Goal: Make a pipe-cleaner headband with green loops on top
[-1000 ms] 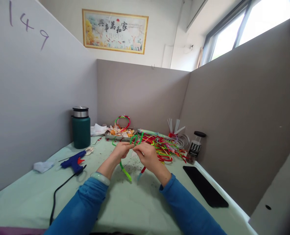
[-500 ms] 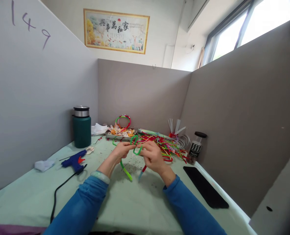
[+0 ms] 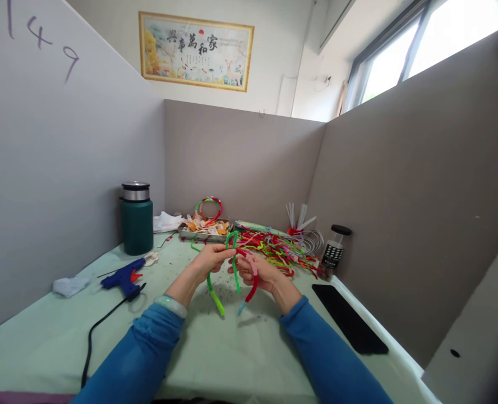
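Two bare hands meet above the table [image 3: 215, 359]. The left hand [image 3: 207, 262] pinches a red-and-pink fuzzy band [image 3: 254, 283] beside a green fuzzy stem [image 3: 236, 279]. The right hand [image 3: 266, 274] sits half-curled behind both; whether it grips either cannot be told. From the left fingertips the band curves across the right hand and down to a pale blue tip. The stem loops up past the left fingertips, its loose length hanging almost straight down, nearest the right fingers. A yellow-green end [image 3: 216, 300] hangs below the left hand, which hides where it joins. Beyond, the right hand partly blocks a tangled pile [image 3: 282, 246].
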`<state>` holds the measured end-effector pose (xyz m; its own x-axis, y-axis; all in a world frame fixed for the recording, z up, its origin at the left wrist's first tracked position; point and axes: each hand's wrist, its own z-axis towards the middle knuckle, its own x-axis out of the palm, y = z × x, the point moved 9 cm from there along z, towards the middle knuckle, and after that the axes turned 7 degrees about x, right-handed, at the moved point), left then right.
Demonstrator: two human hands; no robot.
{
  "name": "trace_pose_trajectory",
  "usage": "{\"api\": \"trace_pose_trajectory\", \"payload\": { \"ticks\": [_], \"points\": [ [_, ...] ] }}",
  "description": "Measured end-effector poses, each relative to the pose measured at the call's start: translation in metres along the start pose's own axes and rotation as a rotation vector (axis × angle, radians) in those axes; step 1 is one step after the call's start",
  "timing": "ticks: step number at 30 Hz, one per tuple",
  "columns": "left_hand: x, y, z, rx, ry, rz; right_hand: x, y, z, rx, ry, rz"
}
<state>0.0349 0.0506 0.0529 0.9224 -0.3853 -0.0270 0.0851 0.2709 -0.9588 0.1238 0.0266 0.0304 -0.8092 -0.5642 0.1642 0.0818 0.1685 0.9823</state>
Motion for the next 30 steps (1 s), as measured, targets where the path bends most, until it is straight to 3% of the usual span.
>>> {"api": "trace_pose_trajectory", "payload": {
  "ticks": [4, 7, 10, 14, 16, 22, 30],
  "points": [
    [0.000, -0.001, -0.001, -0.002, -0.010, -0.024, 0.017, -0.010, 0.000, 0.057, 0.106, -0.045],
    [-0.002, -0.002, 0.000, 0.002, -0.026, -0.065, 0.017, -0.010, 0.003, -0.002, 0.089, -0.132],
    [-0.006, -0.002, 0.001, 0.004, -0.059, -0.058, -0.002, 0.002, 0.004, -0.151, -0.111, -0.365],
    [-0.008, 0.003, 0.001, -0.050, -0.086, -0.029, -0.030, 0.038, -0.014, -0.505, -0.544, -0.774],
    [-0.005, 0.005, 0.001, -0.062, -0.064, -0.022, -0.029, 0.048, -0.021, -0.641, -0.626, -0.929],
    [0.009, 0.004, 0.000, -0.028, 0.057, 0.036, -0.017, 0.047, -0.017, -0.742, -0.620, -1.187],
    [0.019, 0.003, -0.003, -0.020, 0.124, -0.005, -0.006, 0.049, -0.023, -0.758, -0.616, -1.266]
  ]
}}
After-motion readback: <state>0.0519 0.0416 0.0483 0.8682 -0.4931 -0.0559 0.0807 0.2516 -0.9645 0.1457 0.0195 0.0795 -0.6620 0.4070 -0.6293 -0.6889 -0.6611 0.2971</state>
